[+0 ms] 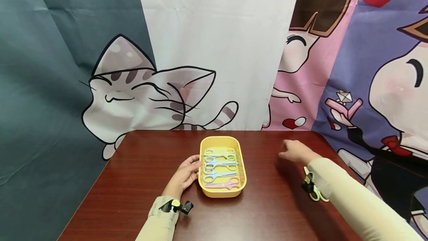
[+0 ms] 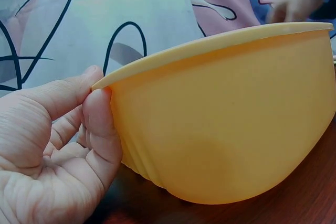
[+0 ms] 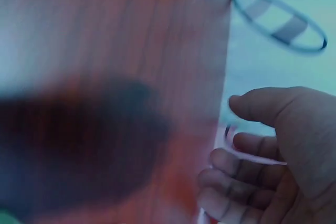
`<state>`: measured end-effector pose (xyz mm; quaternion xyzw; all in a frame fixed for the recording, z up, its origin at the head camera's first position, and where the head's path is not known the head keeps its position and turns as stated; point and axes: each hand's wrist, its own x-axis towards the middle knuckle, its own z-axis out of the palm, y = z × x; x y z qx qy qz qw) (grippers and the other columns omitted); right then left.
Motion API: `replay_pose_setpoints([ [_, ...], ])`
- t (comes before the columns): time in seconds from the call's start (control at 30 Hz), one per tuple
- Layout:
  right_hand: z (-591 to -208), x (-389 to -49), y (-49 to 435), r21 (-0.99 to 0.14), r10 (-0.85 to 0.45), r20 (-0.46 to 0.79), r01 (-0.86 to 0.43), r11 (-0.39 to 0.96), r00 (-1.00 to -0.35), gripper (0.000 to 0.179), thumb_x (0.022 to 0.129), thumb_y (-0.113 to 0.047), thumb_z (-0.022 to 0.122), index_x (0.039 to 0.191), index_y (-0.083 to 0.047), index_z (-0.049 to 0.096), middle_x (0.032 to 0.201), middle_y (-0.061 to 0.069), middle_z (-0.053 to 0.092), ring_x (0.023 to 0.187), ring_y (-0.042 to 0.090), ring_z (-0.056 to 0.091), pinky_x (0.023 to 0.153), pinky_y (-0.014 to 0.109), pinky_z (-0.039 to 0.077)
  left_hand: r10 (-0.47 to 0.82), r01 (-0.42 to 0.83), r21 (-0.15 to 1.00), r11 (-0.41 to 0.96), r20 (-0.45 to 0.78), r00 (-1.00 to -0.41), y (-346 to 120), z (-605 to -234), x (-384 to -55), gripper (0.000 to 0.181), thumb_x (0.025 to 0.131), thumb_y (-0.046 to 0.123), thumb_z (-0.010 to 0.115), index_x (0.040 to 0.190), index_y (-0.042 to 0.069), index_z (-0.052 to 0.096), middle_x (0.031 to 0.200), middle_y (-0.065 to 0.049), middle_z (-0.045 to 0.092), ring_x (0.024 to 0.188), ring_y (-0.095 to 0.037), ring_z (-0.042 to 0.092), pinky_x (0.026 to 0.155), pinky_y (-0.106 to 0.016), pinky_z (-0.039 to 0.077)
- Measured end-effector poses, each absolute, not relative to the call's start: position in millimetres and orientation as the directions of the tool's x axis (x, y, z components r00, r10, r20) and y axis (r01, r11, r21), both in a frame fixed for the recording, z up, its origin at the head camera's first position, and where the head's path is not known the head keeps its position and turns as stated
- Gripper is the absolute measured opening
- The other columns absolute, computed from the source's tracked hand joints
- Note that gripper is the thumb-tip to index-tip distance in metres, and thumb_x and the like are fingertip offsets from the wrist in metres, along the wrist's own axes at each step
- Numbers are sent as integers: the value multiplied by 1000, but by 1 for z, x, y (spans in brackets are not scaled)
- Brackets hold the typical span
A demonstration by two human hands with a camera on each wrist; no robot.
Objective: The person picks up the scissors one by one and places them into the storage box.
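A yellow plastic tray (image 1: 222, 193) stands in the middle of the table, with several pastel scissors (image 1: 220, 175) lying crosswise in it. On its left side my left hand (image 1: 183, 176) pinches the rim between thumb and fingers, as the left wrist view shows at the tray's edge (image 2: 226, 114). My right hand (image 1: 295, 151) is off to the right over the table, apart from the tray. In the right wrist view that hand (image 3: 310, 145) holds nothing, its fingers loosely bent and the thumb apart. Another pair of scissors (image 1: 315, 195), pale green, lies partly hidden under my right forearm.
The dark red-brown table (image 1: 140, 181) ends at a back edge close behind the tray. A cartoon-printed cloth (image 1: 220, 47) hangs beyond it. Each wrist carries a small black camera mount (image 1: 186, 207). A shadow of my right arm falls on the tabletop.
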<state>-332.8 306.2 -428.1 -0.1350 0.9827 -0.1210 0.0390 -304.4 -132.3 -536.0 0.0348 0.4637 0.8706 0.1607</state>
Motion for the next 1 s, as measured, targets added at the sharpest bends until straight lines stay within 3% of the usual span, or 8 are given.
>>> replay_pose_setpoints([
  [0.2, -435, -304, 353, -253, -176, -122, -141, 957, -977, 28, 85, -22, 74, 87, 1, 58, 76, 9, 59, 66, 24, 58, 60, 40, 50, 288, -246, 822, -514, -104, -952, -137, -535, -304, 27, 103, -6, 48, 129, 1, 44, 99, -6, 66, 75, -10, 63, 61, -20, 54],
  [0.37, -446, -281, 369, -290, -91, -231, -21, 957, -969, 30, 85, -23, 74, 78, -2, 54, 63, 6, 52, 46, 17, 51, 45, 31, 46, 295, -273, 813, -514, -131, -946, -140, -536, -305, 30, 103, -5, 50, 131, 2, 43, 101, -8, 65, 77, -12, 64, 62, -20, 54],
  [0.47, -455, -272, 374, -289, -53, -286, 33, 957, -957, 34, 84, -25, 77, 73, -5, 52, 56, 2, 46, 41, 14, 46, 42, 28, 44, 299, -276, 821, -499, -136, -945, -141, -536, -304, 33, 103, -5, 49, 135, 1, 40, 104, -9, 65, 78, -11, 65, 62, -20, 54],
  [0.67, -471, -263, 377, -255, -63, -240, 0, 967, -969, 36, 81, -22, 78, 60, -10, 52, 46, -2, 46, 37, 12, 50, 41, 28, 47, 299, -265, 828, -494, -124, -946, -142, -535, -304, 36, 103, -4, 48, 137, -2, 37, 105, -10, 64, 77, -11, 65, 62, -20, 54],
  [0.9, -469, -259, 379, -231, -59, -222, -6, 973, -973, 29, 77, -19, 74, 67, -5, 50, 66, 11, 53, 36, 14, 53, 42, 29, 49, 309, -275, 818, -506, -125, -943, -139, -534, -304, 32, 103, -4, 49, 133, 2, 41, 104, -9, 65, 78, -11, 64, 62, -20, 54],
  [1.0, -466, -260, 379, -214, -50, -242, 3, 977, -969, 26, 77, -19, 72, 68, -6, 51, 67, 10, 53, 39, 16, 53, 42, 31, 49, 307, -268, 821, -505, -119, -944, -137, -534, -304, 31, 103, -4, 49, 132, 1, 41, 103, -9, 65, 78, -11, 64, 61, -19, 53],
])
